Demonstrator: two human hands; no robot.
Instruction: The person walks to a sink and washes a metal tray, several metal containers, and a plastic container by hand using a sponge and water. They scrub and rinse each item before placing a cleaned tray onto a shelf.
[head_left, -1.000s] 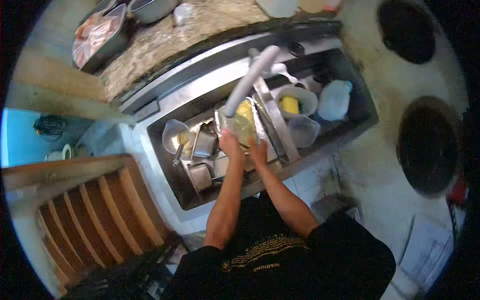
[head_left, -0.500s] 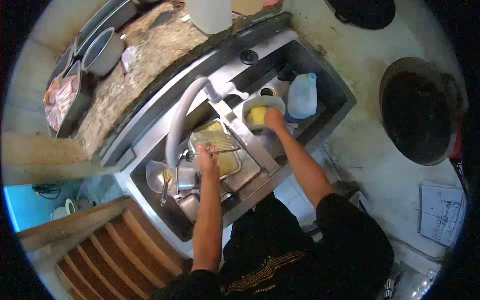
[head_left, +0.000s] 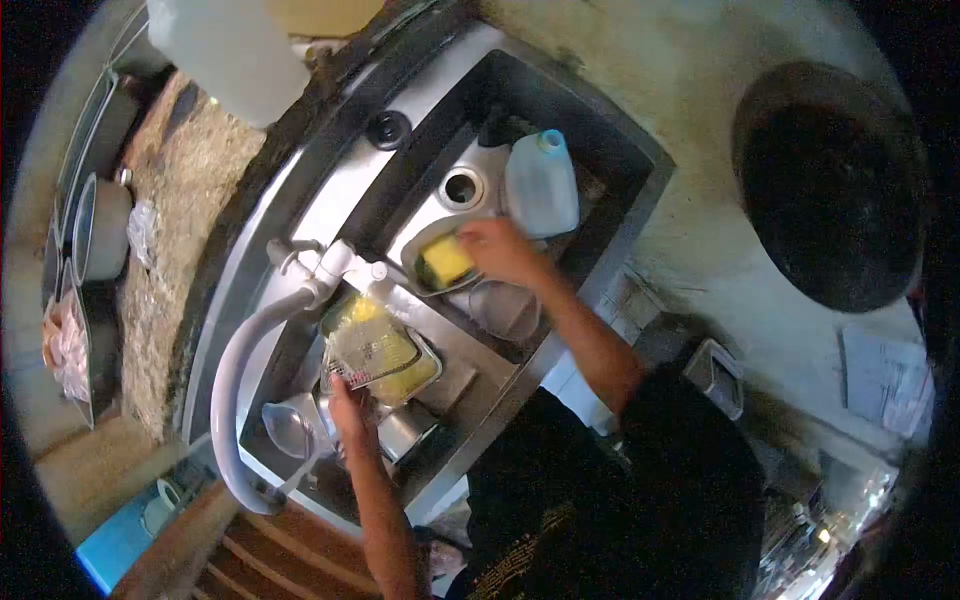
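My left hand (head_left: 352,412) is closed on the edge of a flat, perforated metal piece that looks like a grater (head_left: 375,350). It is tilted over a rectangular metal tray (head_left: 425,370) in the left sink basin. Fingers of my right hand (head_left: 490,248) pinch a yellow sponge (head_left: 447,260) with a dark green side. The sponge is at the mouth of a pale oval tub (head_left: 408,250) in the right basin. Just below that tub lies a clear plastic container (head_left: 505,308).
A bluish plastic jug (head_left: 543,185) stands in the right basin near the drain (head_left: 461,188). A grey hose (head_left: 228,400) arcs from the faucet (head_left: 325,262) over the left basin. A clear jug (head_left: 290,428) and a metal pot (head_left: 405,432) lie there. Metal pans (head_left: 103,228) line the stone counter.
The view has turned and shifted, so the sink sits differently. My right hand has raised the sponge toward the tub's rim. The grater stays in my left hand, and the hose has swung outward.
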